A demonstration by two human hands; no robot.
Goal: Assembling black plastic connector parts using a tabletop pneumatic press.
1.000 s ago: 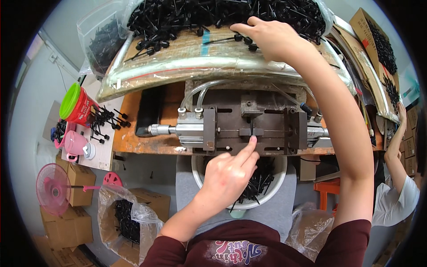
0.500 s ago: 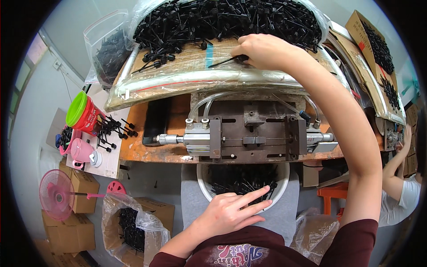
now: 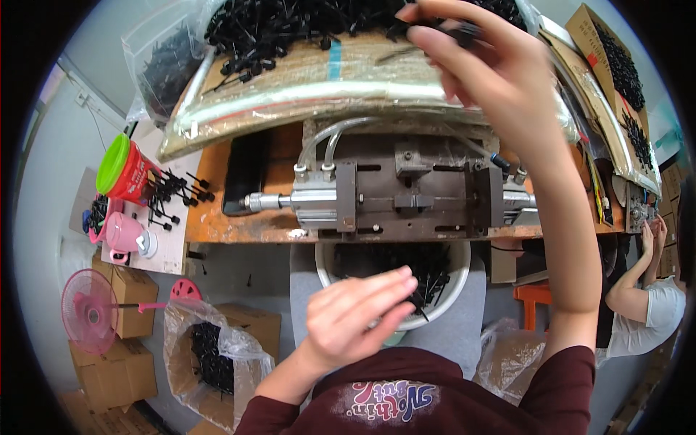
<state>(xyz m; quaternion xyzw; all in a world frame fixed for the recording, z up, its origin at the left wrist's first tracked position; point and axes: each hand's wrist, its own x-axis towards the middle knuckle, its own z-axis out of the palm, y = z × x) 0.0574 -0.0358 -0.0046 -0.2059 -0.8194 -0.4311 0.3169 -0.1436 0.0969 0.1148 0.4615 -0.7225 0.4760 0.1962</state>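
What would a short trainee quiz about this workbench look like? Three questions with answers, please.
1. Which of the person's two hands is nearer the heap of black stemmed plastic parts?

2. True or false: the left hand, near the white round plastic basket, is apart from the brown metal fixture.

3. Choose one. Which stands nearest the lime-green-topped red plastic bucket?
A) the round pink fan
B) the pink plastic jug
C) the clear plastic bag on the floor

Key:
1. The right hand
2. True
3. B
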